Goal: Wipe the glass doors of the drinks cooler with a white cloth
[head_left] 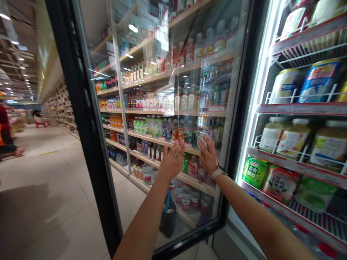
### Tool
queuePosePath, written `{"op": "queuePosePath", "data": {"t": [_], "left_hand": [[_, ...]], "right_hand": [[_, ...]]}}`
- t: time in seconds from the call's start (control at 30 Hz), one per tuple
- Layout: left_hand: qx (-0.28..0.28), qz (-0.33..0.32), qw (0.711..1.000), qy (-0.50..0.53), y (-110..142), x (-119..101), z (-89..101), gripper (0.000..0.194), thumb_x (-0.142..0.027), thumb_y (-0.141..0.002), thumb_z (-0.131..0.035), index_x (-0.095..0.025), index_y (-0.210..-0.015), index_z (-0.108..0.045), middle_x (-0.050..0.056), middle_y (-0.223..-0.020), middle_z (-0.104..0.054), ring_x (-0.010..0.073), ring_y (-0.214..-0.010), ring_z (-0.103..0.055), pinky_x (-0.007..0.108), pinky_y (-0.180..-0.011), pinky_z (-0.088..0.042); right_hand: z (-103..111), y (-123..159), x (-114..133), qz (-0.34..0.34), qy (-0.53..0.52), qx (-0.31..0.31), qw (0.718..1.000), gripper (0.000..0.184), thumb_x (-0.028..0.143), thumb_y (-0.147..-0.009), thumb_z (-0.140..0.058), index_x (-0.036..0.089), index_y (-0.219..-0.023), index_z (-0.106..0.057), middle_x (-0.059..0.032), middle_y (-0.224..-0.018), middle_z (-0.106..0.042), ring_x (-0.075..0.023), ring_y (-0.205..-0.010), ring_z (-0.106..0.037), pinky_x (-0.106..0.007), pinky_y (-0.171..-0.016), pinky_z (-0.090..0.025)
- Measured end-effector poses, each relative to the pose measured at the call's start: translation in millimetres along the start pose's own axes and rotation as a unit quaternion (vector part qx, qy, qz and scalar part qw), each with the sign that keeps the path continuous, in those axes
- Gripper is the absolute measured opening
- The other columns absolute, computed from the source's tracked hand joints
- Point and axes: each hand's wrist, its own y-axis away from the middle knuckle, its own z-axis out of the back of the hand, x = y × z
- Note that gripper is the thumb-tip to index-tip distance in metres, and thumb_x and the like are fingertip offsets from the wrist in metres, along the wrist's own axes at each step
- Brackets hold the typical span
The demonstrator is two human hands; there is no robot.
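A glass cooler door (146,144) with a black frame stands swung open in front of me. My left hand (171,160) lies against the glass with its fingers stretched out and nothing in it. To its right, my right hand (209,155) presses a crumpled, pale purple cloth (202,139) to the pane near the hinge side. Part of the cloth is hidden under the fingers. A band and a dark bracelet circle my right wrist.
Lit cooler shelves (298,159) with jars, cans and packs are on the right. Through the glass show wooden shelves (151,76) of bottled drinks and a dark bucket (168,218) on the floor. A tiled aisle (51,191) runs left, where a person (8,141) is partly visible.
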Motion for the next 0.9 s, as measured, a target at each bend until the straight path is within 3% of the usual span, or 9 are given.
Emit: {"op": "queuePosePath", "data": {"t": [0.1, 0.17, 0.27, 0.47, 0.6, 0.67, 0.73, 0.9], "left_hand": [[0.0, -0.002, 1.0, 0.007, 0.1, 1.3, -1.4, 0.06, -0.029, -0.099, -0.034, -0.015, -0.154, -0.015, 0.006, -0.159, -0.02, 0.0238, -0.151, -0.006, 0.059, -0.123, -0.009], [0.004, -0.002, 1.0, 0.014, -0.3, 2.0, -0.8, 0.06, -0.028, -0.099, -0.034, -0.015, -0.154, -0.014, 0.007, -0.158, -0.022, 0.0237, -0.151, -0.006, 0.06, -0.122, -0.01], [0.009, -0.001, 1.0, 0.022, -1.3, 2.6, 1.2, 0.061, -0.028, -0.099, -0.035, -0.015, -0.154, -0.013, 0.008, -0.158, -0.023, 0.0247, -0.151, -0.009, 0.061, -0.122, -0.012], [0.013, -0.001, 1.0, 0.026, -2.3, 2.5, 2.5, 0.062, -0.026, -0.097, -0.038, -0.017, -0.154, -0.016, 0.01, -0.158, -0.025, 0.0272, -0.15, -0.014, 0.061, -0.121, -0.014], [-0.001, -0.004, 1.0, 0.018, -2.0, 2.0, 2.0, 0.059, -0.027, -0.099, -0.035, -0.016, -0.154, -0.017, 0.009, -0.159, -0.024, 0.0262, -0.151, -0.013, 0.061, -0.122, -0.01], [-0.006, -0.004, 1.0, 0.02, -1.9, 1.9, 1.9, 0.06, -0.027, -0.099, -0.035, -0.015, -0.154, -0.016, 0.009, -0.158, -0.024, 0.0255, -0.151, -0.011, 0.06, -0.122, -0.01], [-0.004, -0.003, 1.0, 0.026, -1.9, 2.1, 2.0, 0.061, -0.027, -0.099, -0.036, -0.015, -0.154, -0.015, 0.009, -0.159, -0.024, 0.025, -0.151, -0.009, 0.06, -0.122, -0.01], [-0.008, -0.001, 1.0, 0.027, -1.9, 2.6, 3.4, 0.061, -0.028, -0.098, -0.037, -0.014, -0.154, -0.015, 0.009, -0.158, -0.023, 0.0246, -0.151, -0.007, 0.06, -0.123, -0.005]], "right_hand": [[1.4, -23.7, -6.2, -0.026, 0.006, -0.039, 0.999, 0.059, 0.014, -0.097, -0.035, 0.03, -0.154, -0.027, -0.0078, -0.159, -0.03, -0.0277, -0.151, -0.019, -0.064, -0.119, -0.023], [-1.4, -18.6, -2.0, -0.052, 0.019, -0.05, 0.997, 0.058, 0.017, -0.099, -0.033, 0.03, -0.155, -0.024, -0.0082, -0.16, -0.028, -0.0288, -0.151, -0.016, -0.065, -0.118, -0.023], [-8.4, 14.8, 8.4, -0.089, 0.034, -0.049, 0.994, 0.058, 0.019, -0.099, -0.032, 0.028, -0.156, -0.022, -0.0102, -0.16, -0.028, -0.0297, -0.151, -0.017, -0.065, -0.117, -0.026], [-14.9, 103.7, 25.4, -0.096, 0.038, -0.006, 0.995, 0.062, 0.019, -0.097, -0.036, 0.028, -0.156, -0.02, -0.0095, -0.162, -0.022, -0.0321, -0.151, -0.016, -0.064, -0.115, -0.032], [-12.5, 126.2, 38.6, -0.117, 0.033, 0.007, 0.993, 0.062, 0.019, -0.098, -0.035, 0.029, -0.157, -0.017, -0.0081, -0.164, -0.018, -0.03, -0.151, -0.014, -0.065, -0.117, -0.029], [-10.7, 113.2, 40.6, -0.128, 0.033, 0.009, 0.991, 0.062, 0.02, -0.099, -0.034, 0.027, -0.157, -0.015, -0.0093, -0.164, -0.016, -0.0297, -0.152, -0.013, -0.065, -0.117, -0.026], [-8.7, 81.3, 36.1, -0.135, 0.031, 0.008, 0.99, 0.06, 0.021, -0.1, -0.032, 0.026, -0.157, -0.014, -0.0101, -0.164, -0.014, -0.0289, -0.152, -0.013, -0.065, -0.118, -0.024], [-4.9, -38.1, 3.4, -0.144, 0.027, -0.033, 0.989, 0.055, 0.028, -0.102, -0.028, 0.028, -0.156, -0.019, -0.0072, -0.163, -0.02, -0.0255, -0.152, -0.011, -0.062, -0.121, -0.017]]}}
